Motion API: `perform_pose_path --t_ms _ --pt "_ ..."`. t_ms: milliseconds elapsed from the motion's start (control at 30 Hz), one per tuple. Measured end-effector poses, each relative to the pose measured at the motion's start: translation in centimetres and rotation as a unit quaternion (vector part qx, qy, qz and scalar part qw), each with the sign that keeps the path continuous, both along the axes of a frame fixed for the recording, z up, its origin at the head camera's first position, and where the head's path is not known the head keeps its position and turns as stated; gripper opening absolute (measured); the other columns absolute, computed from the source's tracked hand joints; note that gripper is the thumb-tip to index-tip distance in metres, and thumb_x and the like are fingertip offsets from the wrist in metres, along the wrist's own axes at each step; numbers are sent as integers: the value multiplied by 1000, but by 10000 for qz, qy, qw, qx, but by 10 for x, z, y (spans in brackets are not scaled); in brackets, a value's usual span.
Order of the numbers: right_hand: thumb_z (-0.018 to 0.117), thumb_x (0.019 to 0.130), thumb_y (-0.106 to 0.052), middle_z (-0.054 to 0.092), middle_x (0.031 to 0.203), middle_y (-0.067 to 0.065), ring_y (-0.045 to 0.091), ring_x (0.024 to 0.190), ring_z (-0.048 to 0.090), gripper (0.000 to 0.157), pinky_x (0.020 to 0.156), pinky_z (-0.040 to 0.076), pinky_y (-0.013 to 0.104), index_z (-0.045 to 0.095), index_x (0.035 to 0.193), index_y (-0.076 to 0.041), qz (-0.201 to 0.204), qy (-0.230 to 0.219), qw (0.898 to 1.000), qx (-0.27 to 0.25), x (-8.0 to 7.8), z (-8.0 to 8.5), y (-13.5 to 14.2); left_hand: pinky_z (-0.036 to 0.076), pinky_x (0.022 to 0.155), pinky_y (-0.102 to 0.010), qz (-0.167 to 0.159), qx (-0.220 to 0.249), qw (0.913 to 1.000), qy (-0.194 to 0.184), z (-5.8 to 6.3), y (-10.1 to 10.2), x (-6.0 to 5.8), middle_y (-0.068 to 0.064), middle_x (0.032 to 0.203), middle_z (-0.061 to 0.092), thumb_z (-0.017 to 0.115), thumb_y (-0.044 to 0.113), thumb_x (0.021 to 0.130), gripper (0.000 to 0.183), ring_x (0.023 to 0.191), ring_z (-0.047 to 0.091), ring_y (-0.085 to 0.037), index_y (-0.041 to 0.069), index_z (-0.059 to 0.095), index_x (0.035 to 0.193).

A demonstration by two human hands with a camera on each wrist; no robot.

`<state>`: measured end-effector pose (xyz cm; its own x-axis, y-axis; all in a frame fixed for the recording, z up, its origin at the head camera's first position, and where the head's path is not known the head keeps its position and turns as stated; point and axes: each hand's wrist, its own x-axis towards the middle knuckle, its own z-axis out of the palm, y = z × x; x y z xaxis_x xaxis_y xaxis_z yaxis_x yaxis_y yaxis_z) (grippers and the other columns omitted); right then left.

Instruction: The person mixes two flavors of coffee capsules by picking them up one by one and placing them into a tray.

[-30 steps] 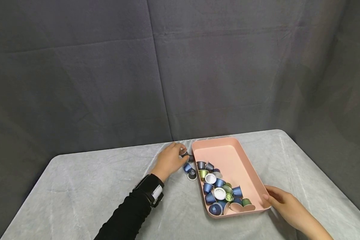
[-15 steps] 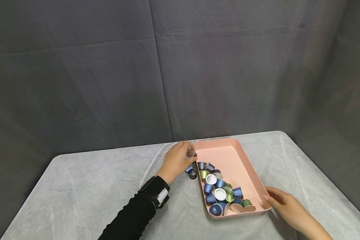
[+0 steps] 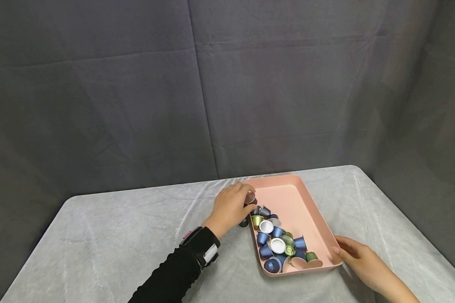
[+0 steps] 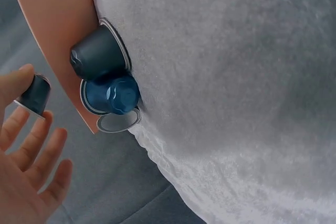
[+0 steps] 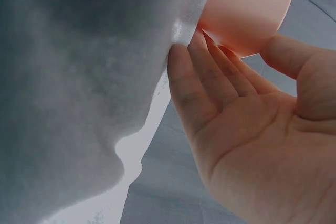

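My left hand pinches a dark coffee capsule between thumb and fingers, above the left wall of a pink tray. The capsule's brownish lid shows in the head view. At the tray's near right corner, my right hand grips the rim, thumb on top and fingers along the outside wall. Inside the tray, several blue, green and dark capsules lie heaped toward the left and near sides. Outside its left wall, a dark capsule and a blue capsule lie against each other, with another lid rim beside them.
A light grey cloth covers the table. Dark grey curtains hang behind and to the right. The table's far edge runs just behind the tray.
My left hand has picked up the dark capsule from beside the tray and carried it right, over the tray's left rim. My right hand has stayed at the corner.
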<state>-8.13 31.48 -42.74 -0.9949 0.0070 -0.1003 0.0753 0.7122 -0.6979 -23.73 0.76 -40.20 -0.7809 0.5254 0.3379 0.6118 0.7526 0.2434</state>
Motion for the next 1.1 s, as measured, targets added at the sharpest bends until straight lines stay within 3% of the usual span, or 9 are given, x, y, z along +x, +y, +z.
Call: perform_pose_path --t_ms 433,700,1100 --pt "54 103 -25 58 129 31 41 115 60 50 89 52 47 49 135 13 -14 -31 10000 66 0 1 -1 47 85 -33 -464 -270 9984 181 -6 10 11 2 102 63 77 33 88 37 96 59 -15 15 65 118" --pt "54 103 -25 59 129 29 40 115 60 49 88 52 46 50 135 12 -40 -38 9999 106 -1 1 -1 45 94 -34 -518 -319 9980 176 -10 17 17 4 105 63 75 35 89 37 101 59 -13 17 65 119" --pt "54 103 -25 59 128 30 40 114 61 49 88 52 46 50 135 13 -25 -2 9999 123 0 1 -1 46 95 -35 -528 -316 9980 151 -12 19 20 3 111 64 75 32 89 34 109 58 -15 17 65 118"
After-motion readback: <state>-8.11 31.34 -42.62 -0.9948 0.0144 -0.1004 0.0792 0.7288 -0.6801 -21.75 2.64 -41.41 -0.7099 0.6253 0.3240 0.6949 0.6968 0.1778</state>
